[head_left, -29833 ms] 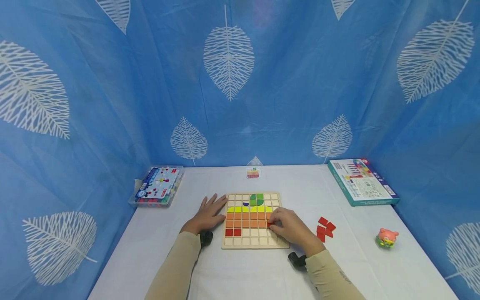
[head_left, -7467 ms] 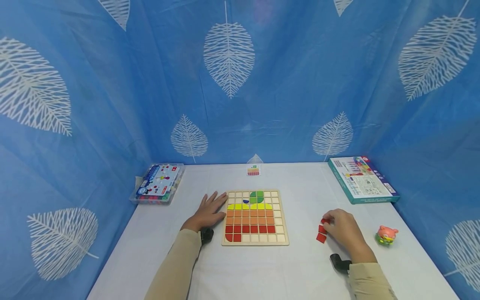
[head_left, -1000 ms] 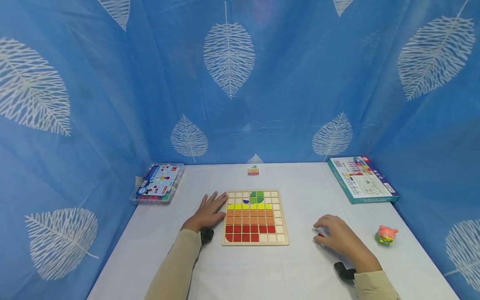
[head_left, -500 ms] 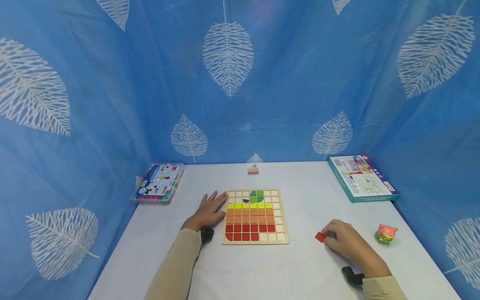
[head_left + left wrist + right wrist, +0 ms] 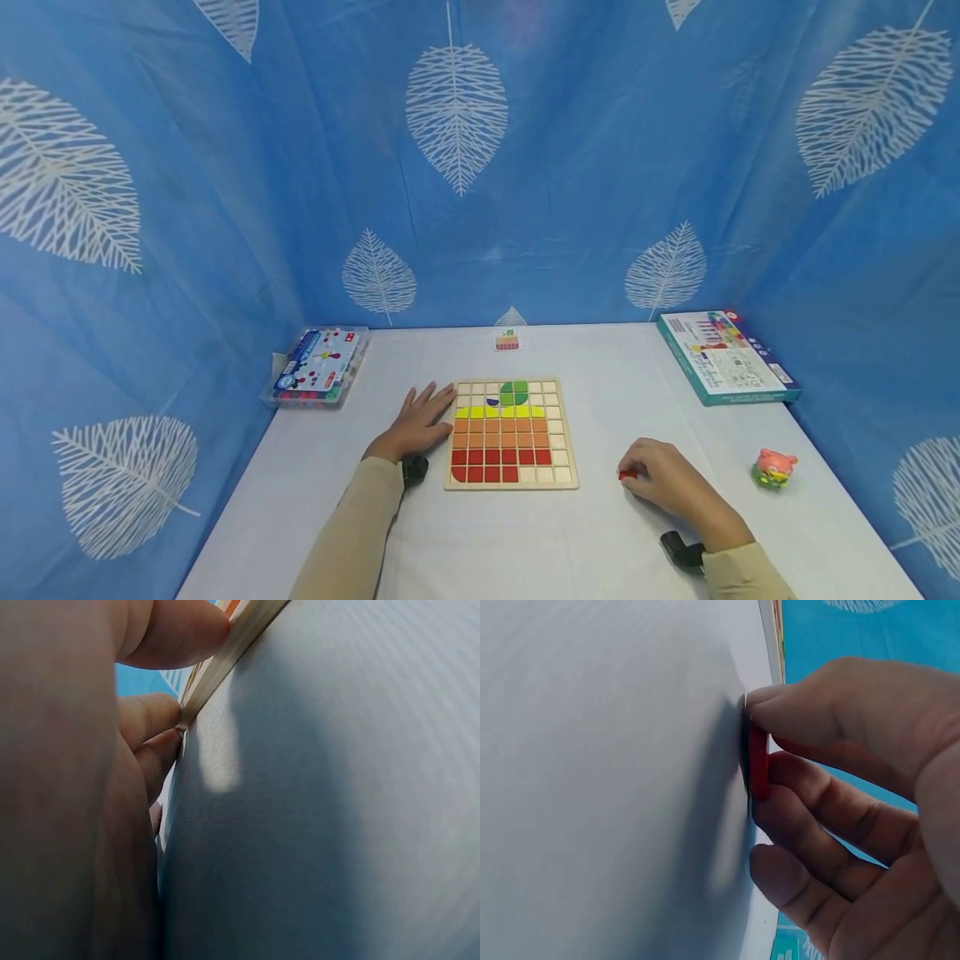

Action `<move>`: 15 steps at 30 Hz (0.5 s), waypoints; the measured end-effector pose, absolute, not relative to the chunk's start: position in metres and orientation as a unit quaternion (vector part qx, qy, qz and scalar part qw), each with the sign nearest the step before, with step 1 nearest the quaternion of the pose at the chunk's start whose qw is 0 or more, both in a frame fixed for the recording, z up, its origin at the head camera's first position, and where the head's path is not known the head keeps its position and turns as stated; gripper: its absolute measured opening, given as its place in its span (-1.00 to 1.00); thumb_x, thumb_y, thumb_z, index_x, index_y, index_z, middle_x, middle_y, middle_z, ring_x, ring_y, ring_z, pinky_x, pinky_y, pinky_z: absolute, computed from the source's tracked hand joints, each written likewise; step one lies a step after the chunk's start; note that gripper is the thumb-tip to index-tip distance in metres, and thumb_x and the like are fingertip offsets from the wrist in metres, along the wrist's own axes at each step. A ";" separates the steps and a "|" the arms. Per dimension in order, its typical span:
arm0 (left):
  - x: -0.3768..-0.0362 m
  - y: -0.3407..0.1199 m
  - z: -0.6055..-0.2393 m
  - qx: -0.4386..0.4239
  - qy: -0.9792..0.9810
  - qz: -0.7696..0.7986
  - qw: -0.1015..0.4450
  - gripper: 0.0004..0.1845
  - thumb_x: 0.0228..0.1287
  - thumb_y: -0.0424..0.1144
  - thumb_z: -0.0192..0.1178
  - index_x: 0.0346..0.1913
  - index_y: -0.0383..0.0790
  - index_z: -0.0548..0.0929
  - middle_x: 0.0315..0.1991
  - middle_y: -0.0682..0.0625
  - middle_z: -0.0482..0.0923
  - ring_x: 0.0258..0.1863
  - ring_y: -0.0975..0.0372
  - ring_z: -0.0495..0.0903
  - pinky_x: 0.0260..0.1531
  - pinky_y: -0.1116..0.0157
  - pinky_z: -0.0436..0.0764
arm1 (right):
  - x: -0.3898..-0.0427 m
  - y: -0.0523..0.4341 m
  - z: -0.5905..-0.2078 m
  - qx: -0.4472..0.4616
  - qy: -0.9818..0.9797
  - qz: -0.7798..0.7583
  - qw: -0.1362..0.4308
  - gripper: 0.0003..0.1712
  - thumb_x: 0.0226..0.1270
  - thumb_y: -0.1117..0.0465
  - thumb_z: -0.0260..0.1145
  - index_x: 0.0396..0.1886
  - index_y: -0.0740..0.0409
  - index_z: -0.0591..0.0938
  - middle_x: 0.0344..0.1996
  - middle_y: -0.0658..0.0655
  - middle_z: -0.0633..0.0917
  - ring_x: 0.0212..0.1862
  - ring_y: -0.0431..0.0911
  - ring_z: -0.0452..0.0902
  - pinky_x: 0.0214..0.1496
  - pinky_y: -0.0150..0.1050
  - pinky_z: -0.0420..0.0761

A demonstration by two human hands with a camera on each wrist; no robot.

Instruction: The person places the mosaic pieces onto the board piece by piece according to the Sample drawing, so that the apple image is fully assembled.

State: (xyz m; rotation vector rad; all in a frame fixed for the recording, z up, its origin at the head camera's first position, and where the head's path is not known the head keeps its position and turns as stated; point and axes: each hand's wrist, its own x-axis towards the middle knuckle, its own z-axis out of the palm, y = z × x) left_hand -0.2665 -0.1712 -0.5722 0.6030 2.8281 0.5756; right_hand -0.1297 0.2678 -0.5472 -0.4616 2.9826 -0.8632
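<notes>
- Head view: we found the right hand (image 5: pixel 667 483) on the white table (image 5: pixel 600 550), right of the wooden board (image 5: pixel 567 483), fingers curled round a red tile (image 5: pixel 627 475). The left hand (image 5: pixel 417 427) lay flat, fingers straight, against the board's left edge.
- Left wrist view: fingertips (image 5: pixel 169 746) touched the board edge (image 5: pixel 225 656), holding nothing.
- Right wrist view: thumb and fingers (image 5: pixel 810 712) pinched the tile (image 5: pixel 758 761) by its edges, against the table. We judged it light, stiff, thin and smooth; an edge pinch suits.

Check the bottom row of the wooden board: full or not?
Not full. The wooden board has three bare cells at the right of its bottom row.
</notes>
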 end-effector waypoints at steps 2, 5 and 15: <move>-0.266 -0.172 -0.572 0.204 0.955 0.195 0.095 -0.20 0.47 0.12 0.05 0.70 0.01 0.20 0.67 0.11 0.07 0.67 0.06 -0.21 0.55 -0.07 -0.42 | -0.132 0.264 -0.548 -0.158 0.948 -0.276 -0.006 -0.78 0.14 0.37 0.58 -0.35 -0.05 0.78 -0.31 -0.21 0.63 -0.30 -0.25 0.49 -0.18 -0.17 0.64; -0.266 -0.172 -0.573 0.205 0.954 0.199 0.094 -0.21 0.46 0.11 0.05 0.69 0.01 0.21 0.67 0.11 0.07 0.67 0.06 -0.21 0.56 -0.07 -0.41 | -0.136 0.256 -0.548 -0.184 0.943 -0.277 -0.029 -0.77 0.12 0.38 0.59 -0.37 -0.05 0.77 -0.33 -0.23 0.62 -0.30 -0.28 0.48 -0.20 -0.20 0.64; -0.266 -0.172 -0.573 0.205 0.952 0.205 0.095 -0.20 0.44 0.11 0.07 0.69 0.00 0.22 0.67 0.10 0.09 0.67 0.04 -0.18 0.55 -0.08 -0.41 | -0.150 0.223 -0.541 -0.231 0.929 -0.288 -0.024 -0.81 0.19 0.32 0.60 -0.33 -0.04 0.77 -0.30 -0.23 0.63 -0.27 -0.27 0.53 -0.14 -0.21 0.68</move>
